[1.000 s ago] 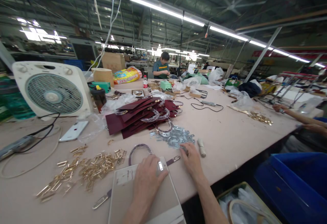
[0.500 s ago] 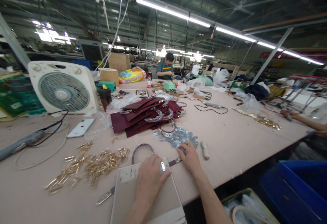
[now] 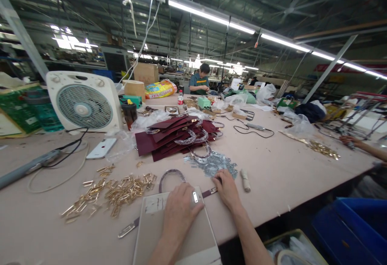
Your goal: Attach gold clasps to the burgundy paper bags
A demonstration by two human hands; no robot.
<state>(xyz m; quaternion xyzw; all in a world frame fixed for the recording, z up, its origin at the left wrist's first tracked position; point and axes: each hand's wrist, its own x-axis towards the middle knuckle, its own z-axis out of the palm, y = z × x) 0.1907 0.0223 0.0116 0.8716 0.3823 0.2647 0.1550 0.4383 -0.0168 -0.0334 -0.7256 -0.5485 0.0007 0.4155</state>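
Note:
My left hand (image 3: 179, 206) lies spread on a flat beige panel (image 3: 169, 232), its thumb stretched to the right. Beside its fingers shows a small metal plate with a bright slot (image 3: 195, 196). Just right of the panel, the fingertips of my right hand (image 3: 226, 188) are pinched together at the end of a dark strap (image 3: 208, 192) with a metal fitting; what they grip is mostly hidden. A dark curved handle (image 3: 171, 173) arches behind the panel. Another strap end with a long metal fitting (image 3: 127, 229) sticks out at the left. Beyond my right hand lie many flat silvery metal pieces (image 3: 217, 162).
Gold-coloured fittings (image 3: 123, 192) lie heaped at the left. Maroon bag pieces (image 3: 169, 136) are stacked ahead. A rolled beige bundle (image 3: 245, 180) is at the right. A fan (image 3: 83, 104), phone (image 3: 101, 148) and corded tool (image 3: 39, 164) stand or lie left. Blue bin (image 3: 350, 224) below the edge.
My right fingers have come slightly down and closer to the strap's end; the grey thing seen in them before is now mostly hidden. My left hand stays on the panel. The view has shifted slightly left.

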